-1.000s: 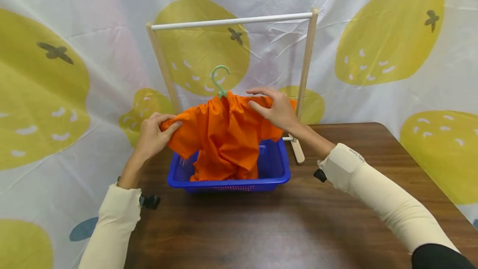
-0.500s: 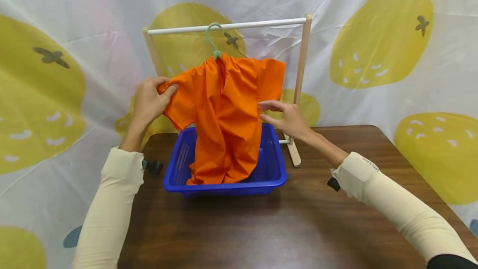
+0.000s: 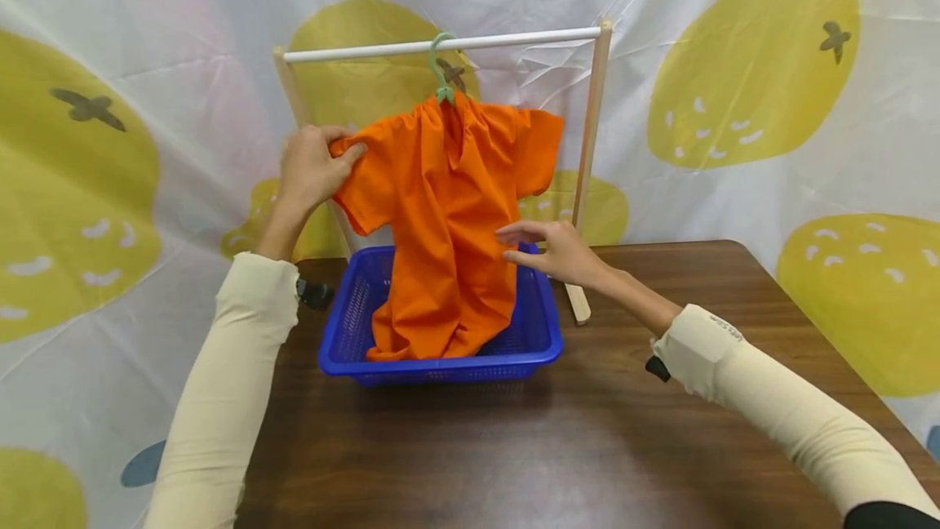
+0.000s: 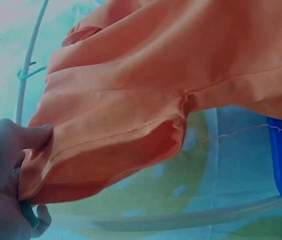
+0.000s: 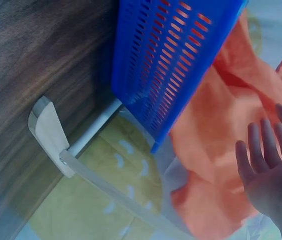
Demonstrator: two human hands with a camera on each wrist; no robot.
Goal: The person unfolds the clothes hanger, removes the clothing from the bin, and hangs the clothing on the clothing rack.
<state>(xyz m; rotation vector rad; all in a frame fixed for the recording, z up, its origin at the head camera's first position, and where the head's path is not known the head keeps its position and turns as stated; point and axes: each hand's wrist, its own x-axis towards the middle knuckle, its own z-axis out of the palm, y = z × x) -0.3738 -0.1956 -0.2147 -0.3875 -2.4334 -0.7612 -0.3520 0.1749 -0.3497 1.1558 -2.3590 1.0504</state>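
An orange short-sleeved shirt (image 3: 470, 211) hangs on a green hanger (image 3: 445, 93), whose hook overlaps the white rod in the head view. My left hand (image 3: 312, 166) pinches the sleeve at the left between thumb and fingers. In the left wrist view, a green hanger tip (image 4: 29, 215) pokes out under the cloth by the left fingers. My right hand (image 3: 561, 251) is at the shirt's right side, fingers loosely extended and holding nothing. The shirt's lower part lies bunched inside a blue plastic basket (image 3: 441, 366).
A small rack with a white rod (image 3: 345, 51) and wooden posts (image 3: 591, 129) stands behind the basket. Its wooden foot (image 3: 578, 304) is to the right of the basket on the brown table (image 3: 661, 447). A lemon-print curtain (image 3: 705, 202) hangs behind.
The shirt and hanger have risen, bringing the hook up to the rod and then slightly right. My left hand has risen with the sleeve; my right hand has gone down from the shoulder.
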